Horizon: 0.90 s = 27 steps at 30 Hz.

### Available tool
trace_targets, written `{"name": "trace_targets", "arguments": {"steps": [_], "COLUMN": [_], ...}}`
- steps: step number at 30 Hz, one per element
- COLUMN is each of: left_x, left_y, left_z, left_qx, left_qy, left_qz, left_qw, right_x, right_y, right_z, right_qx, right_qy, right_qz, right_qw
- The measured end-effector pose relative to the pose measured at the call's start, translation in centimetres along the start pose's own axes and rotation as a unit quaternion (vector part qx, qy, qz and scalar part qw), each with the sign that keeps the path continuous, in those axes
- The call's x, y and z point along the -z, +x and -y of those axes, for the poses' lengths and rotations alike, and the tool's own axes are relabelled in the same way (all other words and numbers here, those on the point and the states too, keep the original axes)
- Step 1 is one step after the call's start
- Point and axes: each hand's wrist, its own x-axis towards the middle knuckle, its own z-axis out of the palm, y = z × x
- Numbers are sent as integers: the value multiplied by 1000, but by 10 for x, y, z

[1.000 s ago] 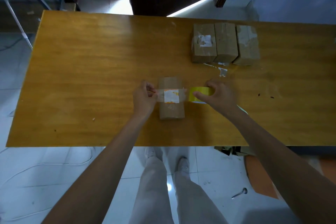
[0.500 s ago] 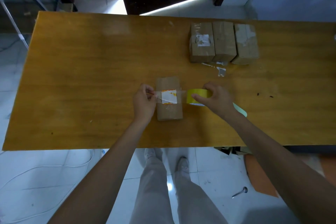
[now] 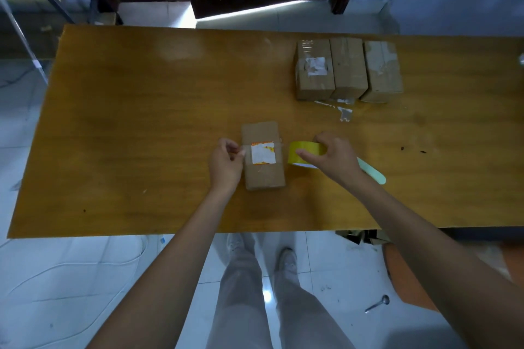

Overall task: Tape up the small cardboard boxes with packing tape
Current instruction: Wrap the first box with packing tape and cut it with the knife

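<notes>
A small cardboard box with a white and orange label lies on the wooden table near its front edge. A clear strip of tape runs across the box over the label. My left hand pinches the strip's free end at the box's left side. My right hand grips the yellow tape roll just right of the box.
Three taped cardboard boxes stand side by side at the back right, with tape scraps in front of them. A pale green flat tool lies under my right wrist. The table's front edge is close to my legs.
The tape strip has come down lower onto the box top. Both hands keep their hold, and the roll stays just right of the box.
</notes>
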Motion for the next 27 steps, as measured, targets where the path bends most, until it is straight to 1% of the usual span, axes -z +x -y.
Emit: {"name": "trace_targets", "arguments": {"steps": [3,6,8,9,10,11,12,13,14,15,16,17,19,20,23,27], "left_x": [-1,-3,0,3,7,11,14,14,9,0,-12,-23,-41,-46,-54,-57], "left_y": [-2,-2,-3,-6,-11,-18,-27,-38,-49,-59,-67,-73,-76,-75,-73,-74], "left_z": [2,12,15,15,12,6,-4,-18,-29,-38,-41,-42,-33,-27,-17,-25], "left_qx": [39,146,194,191,163,114,45,-31,-101,-155,-185,-181,-118,-98,-86,-66], "left_qy": [-35,-131,-168,-158,-121,-65,-8,36,70,108,155,201,256,273,315,322], "left_qz": [19,59,51,22,-26,-82,-132,-155,-150,-124,-86,-46,24,43,52,44], "left_qw": [998,979,965,968,979,988,990,987,981,974,967,962,959,956,944,943], "right_x": [-3,-5,-6,-7,-8,-9,-10,-10,-10,-11,-11,-11,-11,-11,-10,-7], "right_y": [-1,-3,-2,-2,-1,-1,-1,0,-1,-1,-2,-2,-2,-2,-1,-5], "right_z": [2,3,3,3,4,4,4,4,4,5,5,6,5,3,0,0], "right_qx": [-19,-15,-11,-11,-12,-14,-15,-15,-15,-13,-9,-6,-3,-1,-1,-12], "right_qy": [4,12,14,12,11,8,4,0,-3,-4,-3,-3,-10,-13,-6,12], "right_qz": [28,42,44,45,48,49,49,48,45,42,40,39,41,44,46,51], "right_qw": [999,999,999,999,999,999,999,999,999,999,999,999,999,999,999,999]}}
